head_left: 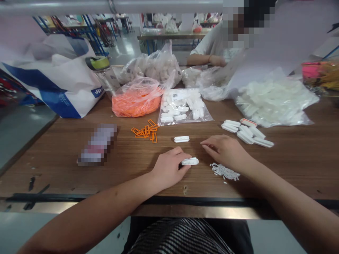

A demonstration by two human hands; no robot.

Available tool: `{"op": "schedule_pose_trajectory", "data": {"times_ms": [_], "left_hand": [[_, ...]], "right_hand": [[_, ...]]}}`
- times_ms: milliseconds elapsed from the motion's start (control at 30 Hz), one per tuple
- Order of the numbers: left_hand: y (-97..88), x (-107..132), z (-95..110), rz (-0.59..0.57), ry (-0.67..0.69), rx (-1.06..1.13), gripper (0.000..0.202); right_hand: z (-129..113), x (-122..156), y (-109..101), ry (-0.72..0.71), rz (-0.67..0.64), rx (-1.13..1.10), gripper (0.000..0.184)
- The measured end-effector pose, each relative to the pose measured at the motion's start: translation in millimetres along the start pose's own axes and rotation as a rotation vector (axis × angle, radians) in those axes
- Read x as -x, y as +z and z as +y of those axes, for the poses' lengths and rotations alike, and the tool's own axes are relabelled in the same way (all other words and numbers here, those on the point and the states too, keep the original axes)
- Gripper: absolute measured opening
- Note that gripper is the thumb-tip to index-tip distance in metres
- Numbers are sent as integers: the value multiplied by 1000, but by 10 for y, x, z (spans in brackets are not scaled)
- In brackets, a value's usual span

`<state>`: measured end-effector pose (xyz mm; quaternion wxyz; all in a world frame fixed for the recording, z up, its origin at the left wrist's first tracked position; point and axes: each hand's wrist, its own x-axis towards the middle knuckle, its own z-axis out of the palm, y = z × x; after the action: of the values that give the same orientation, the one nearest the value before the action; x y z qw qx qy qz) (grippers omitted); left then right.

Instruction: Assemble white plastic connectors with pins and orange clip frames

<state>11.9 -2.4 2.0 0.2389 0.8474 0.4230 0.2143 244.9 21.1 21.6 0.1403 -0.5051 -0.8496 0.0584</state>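
My left hand (171, 167) pinches a long white plastic connector housing (190, 161) between thumb and fingers, just above the tabletop. A row of small holes shows along its face. Right of it, my right hand (226, 151) hovers with its fingers stretched out and apart, and I see nothing in them. Below that hand lies a loose pile of tiny white plastic pieces (225, 171). Another white housing (181, 139) lies alone beyond my left hand. Several more white housings (245, 134) are grouped at the right, one with an orange frame (248, 122) on it.
Loose orange frames (145, 131) lie left of centre, before a bag of orange parts (136, 100). Bags of white housings (182, 107) and pale parts (275, 100) stand behind. A phone-like blurred object (97, 144), bottle (104, 74) and shopping bag (60, 77) are left. A person (212, 46) sits opposite.
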Motion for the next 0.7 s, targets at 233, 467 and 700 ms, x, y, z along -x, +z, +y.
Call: {"op": "schedule_pose_trajectory", "data": {"times_ms": [233,467,700], "left_hand": [[-54,15,78,-90,6,-37,19],[-17,54,48,-75,24,23,19],[-47,56,48,-117,13,43,22]], "right_hand": [[-148,-245,-27,27,-9,-133,25],[-702,-1057,90,-177,-190,-2,24],[-859,-1557,307,-117,-255,51,25]]}}
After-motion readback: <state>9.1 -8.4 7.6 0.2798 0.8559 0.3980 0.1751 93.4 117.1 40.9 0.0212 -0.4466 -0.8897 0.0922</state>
